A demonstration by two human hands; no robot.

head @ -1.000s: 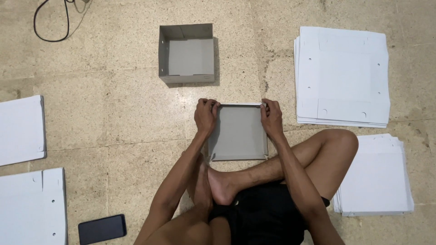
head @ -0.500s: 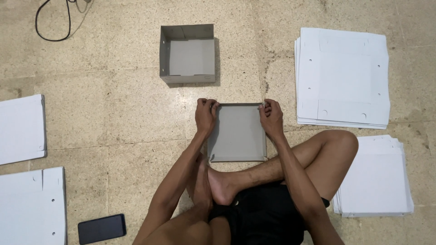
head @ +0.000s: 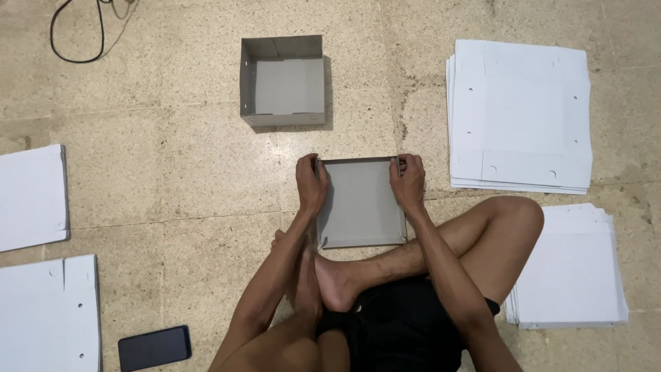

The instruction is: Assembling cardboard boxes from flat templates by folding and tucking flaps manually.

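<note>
A grey cardboard box [head: 360, 203] sits at centre, open-topped and square. A second grey open box [head: 282, 81] stands at 11 o'clock, well apart. A dark phone [head: 154, 348], its screen black, lies at 7 o'clock on the floor.

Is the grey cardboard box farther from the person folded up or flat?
Folded up: the grey cardboard box stands open-topped on the floor, four walls raised, nothing visible inside.

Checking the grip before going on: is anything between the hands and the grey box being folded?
Nothing visible: the left hand and right hand each grip a side wall of the grey box directly.
</note>
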